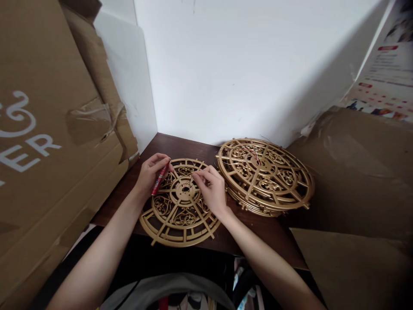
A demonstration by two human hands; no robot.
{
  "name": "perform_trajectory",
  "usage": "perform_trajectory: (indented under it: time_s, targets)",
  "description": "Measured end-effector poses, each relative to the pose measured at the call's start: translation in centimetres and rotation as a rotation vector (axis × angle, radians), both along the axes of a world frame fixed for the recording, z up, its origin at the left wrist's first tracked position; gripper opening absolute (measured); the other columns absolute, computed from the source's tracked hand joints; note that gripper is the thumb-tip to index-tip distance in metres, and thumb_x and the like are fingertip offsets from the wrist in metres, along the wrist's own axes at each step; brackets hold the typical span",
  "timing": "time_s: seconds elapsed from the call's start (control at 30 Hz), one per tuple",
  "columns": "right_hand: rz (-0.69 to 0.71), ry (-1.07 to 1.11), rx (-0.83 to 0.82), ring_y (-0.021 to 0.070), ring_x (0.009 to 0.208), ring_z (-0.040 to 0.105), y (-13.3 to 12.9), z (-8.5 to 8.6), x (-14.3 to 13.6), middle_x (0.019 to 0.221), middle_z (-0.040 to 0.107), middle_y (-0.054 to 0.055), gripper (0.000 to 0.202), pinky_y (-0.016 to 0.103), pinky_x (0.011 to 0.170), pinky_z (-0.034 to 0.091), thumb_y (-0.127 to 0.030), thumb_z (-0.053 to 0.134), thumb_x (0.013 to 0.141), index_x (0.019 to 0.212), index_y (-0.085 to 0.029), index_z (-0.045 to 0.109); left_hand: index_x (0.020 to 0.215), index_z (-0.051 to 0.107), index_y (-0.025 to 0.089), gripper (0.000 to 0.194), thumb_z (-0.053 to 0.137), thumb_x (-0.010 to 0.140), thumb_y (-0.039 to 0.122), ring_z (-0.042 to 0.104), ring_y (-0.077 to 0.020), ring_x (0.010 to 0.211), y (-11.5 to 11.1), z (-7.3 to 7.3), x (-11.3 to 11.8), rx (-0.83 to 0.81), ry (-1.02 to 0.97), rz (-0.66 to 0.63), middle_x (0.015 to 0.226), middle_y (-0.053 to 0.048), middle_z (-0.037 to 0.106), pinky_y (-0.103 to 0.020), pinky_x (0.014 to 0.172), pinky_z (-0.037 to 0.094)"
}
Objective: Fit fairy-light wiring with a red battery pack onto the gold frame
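A gold wheel-shaped frame with scrollwork [178,194] lies flat on the dark brown table in front of me. Over its upper left part, my left hand [149,174] is closed around a slim red printed tube [160,177], held at a slant; its exact kind is unclear. My right hand [211,187] is above the right side of the frame, thumb and forefinger pinched beside the hub. A thin wire [189,182] runs from those fingertips toward the hub hole. Part of the frame's right edge is hidden by the right hand.
A stack of similar gold frames [267,165] stands to the right, with thin red and white wires on top. Cardboard boxes [93,172] rise on the left, and another carton [355,172] is on the right. A white wall [219,77] closes off the back.
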State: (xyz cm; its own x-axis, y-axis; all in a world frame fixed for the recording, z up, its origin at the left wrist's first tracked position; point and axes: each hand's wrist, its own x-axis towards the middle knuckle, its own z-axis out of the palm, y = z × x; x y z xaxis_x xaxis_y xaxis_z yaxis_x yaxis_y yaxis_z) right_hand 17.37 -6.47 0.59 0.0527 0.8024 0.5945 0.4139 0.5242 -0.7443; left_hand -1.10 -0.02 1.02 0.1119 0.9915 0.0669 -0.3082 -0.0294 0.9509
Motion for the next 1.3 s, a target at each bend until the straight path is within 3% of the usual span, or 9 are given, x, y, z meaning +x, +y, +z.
perform_trajectory:
  time_s: [0.1, 0.27, 0.43, 0.6, 0.73, 0.87, 1.0, 1.3]
  targets:
    - [0.021, 0.039, 0.032, 0.0117, 0.065, 0.047, -0.1, 0.2, 0.0, 0.07, 0.051, 0.0, 0.014, 0.025, 0.058, 0.039, -0.023, 0.06, 0.088, 0.087, -0.017, 0.073, 0.076, 0.058, 0.017, 0.021, 0.072, 0.067, 0.029, 0.051, -0.0076, 0.044, 0.0, 0.1, 0.0, -0.019, -0.013, 0.029, 0.056, 0.0, 0.065, -0.015, 0.041, 0.035]
    - [0.11, 0.192, -0.007, 0.0114, 0.065, 0.055, -0.2, 0.4, -0.1, 0.073, 0.064, 0.002, 0.013, 0.025, 0.06, 0.044, -0.025, 0.062, 0.087, 0.088, -0.018, 0.073, 0.072, 0.056, 0.016, 0.019, 0.071, 0.068, 0.028, 0.047, -0.0056, 0.04, 0.0, 0.0, 0.1, -0.029, 0.005, 0.092, 0.056, 0.001, 0.063, -0.014, 0.038, 0.033]
    - [0.196, 0.401, -0.114, 0.0072, 0.044, 0.05, -0.5, 0.5, -0.1, 0.066, 0.068, 0.001, 0.015, 0.021, 0.045, 0.041, -0.029, 0.064, 0.085, 0.091, -0.019, 0.073, 0.069, 0.054, 0.015, 0.02, 0.07, 0.069, 0.028, 0.045, -0.0049, 0.037, 0.3, -0.4, 0.1, -0.052, 0.015, 0.16, 0.055, 0.002, 0.061, -0.014, 0.035, 0.032]
    - [0.288, 0.462, -0.163, 0.0072, 0.042, 0.052, -1.0, 0.8, -0.3, 0.063, 0.067, 0.0, 0.019, 0.019, 0.042, 0.041, -0.034, 0.062, 0.086, 0.093, -0.019, 0.071, 0.068, 0.051, 0.016, 0.023, 0.07, 0.068, 0.029, 0.041, -0.0041, 0.033, 0.4, -0.6, 0.1, -0.088, 0.002, 0.226, 0.052, 0.004, 0.059, -0.015, 0.033, 0.031]
    - [0.324, 0.297, -0.208, 0.0072, 0.041, 0.049, -1.3, 0.5, -0.8, 0.052, 0.057, -0.003, 0.029, 0.019, 0.041, 0.038, -0.04, 0.053, 0.091, 0.094, -0.018, 0.072, 0.067, 0.051, 0.016, 0.021, 0.069, 0.068, 0.027, 0.041, -0.0044, 0.033, 0.3, -0.7, 0.2, -0.078, 0.027, 0.264, 0.05, 0.004, 0.059, -0.015, 0.034, 0.03]
    - [0.374, -0.031, -0.126, 0.01, 0.058, 0.059, -1.7, -0.6, -1.8, 0.068, 0.067, 0.001, 0.027, 0.021, 0.057, 0.043, -0.035, 0.052, 0.093, 0.09, -0.019, 0.073, 0.066, 0.051, 0.016, 0.02, 0.068, 0.068, 0.027, 0.044, -0.0055, 0.036, 0.5, -1.1, 0.3, -0.034, 0.088, 0.293, 0.049, 0.004, 0.06, -0.016, 0.037, 0.033]
    - [0.263, -0.321, -0.081, 0.0085, 0.05, 0.048, -1.8, -1.6, -2.7, 0.054, 0.057, -0.002, 0.029, 0.021, 0.055, 0.033, -0.032, 0.052, 0.092, 0.075, -0.018, 0.07, 0.066, 0.051, 0.017, 0.02, 0.068, 0.068, 0.027, 0.05, -0.008, 0.039, 0.8, -1.7, 0.5, 0.036, 0.203, 0.308, 0.048, 0.003, 0.06, -0.018, 0.042, 0.039]
    - [0.17, -0.407, -0.086, 0.0086, 0.048, 0.045, -1.3, -2.1, -3.0, 0.052, 0.055, -0.004, 0.02, 0.022, 0.059, 0.034, -0.03, 0.057, 0.09, 0.087, -0.022, 0.074, 0.065, 0.049, 0.018, 0.021, 0.067, 0.069, 0.027, 0.051, -0.0093, 0.041, 0.7, -2.0, 0.8, 0.078, 0.305, 0.275, 0.05, 0.003, 0.06, -0.019, 0.044, 0.04]
